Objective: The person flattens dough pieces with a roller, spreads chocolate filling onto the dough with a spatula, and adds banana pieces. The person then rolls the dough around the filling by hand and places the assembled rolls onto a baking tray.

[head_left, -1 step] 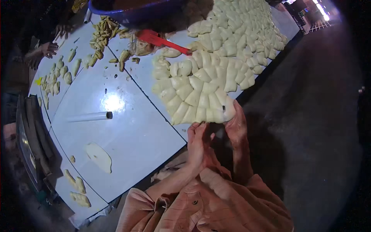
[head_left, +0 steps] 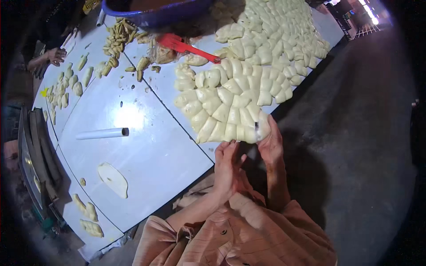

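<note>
Barely shifted, my left fingers (head_left: 229, 150) and right fingers (head_left: 274, 134) edge the glossy, cream, pillowy pieces (head_left: 234, 116), perhaps steadying them; whether clamped, I can't tell.

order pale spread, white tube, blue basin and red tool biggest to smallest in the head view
1. Pale spread
2. Blue basin, though cut off at the top
3. Red tool
4. White tube
</note>
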Demonstrator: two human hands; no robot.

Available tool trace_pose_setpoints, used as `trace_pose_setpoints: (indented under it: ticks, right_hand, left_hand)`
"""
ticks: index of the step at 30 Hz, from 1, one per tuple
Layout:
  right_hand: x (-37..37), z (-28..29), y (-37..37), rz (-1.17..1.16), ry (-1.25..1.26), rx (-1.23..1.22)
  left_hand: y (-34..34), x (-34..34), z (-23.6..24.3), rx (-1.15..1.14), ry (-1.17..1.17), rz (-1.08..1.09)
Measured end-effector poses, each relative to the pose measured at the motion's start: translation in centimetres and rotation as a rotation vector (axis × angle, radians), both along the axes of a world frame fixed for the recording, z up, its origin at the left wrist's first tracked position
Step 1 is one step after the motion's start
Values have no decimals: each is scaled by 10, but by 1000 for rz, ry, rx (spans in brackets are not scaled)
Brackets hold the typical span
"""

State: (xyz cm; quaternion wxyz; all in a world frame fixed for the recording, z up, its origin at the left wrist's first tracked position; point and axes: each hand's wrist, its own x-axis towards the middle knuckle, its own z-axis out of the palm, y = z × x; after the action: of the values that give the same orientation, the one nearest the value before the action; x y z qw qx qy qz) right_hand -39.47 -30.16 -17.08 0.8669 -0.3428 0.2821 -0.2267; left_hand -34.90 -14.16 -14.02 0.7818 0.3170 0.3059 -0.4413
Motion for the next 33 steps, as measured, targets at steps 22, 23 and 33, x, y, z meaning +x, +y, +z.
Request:
trace_pose_setpoints:
  ticks: [22,23,33]
  right_hand:
    - [3,-48,-37,252,375,-527]
    - [41,20,-1,239,292,-396]
    - [64,37,-13,290,439,-141]
  left_hand:
    - [-13,14,13,115,-19,26]
    - [-8,18,12,132,-6,3]
    - [-18,25,-4,70,-106,-118]
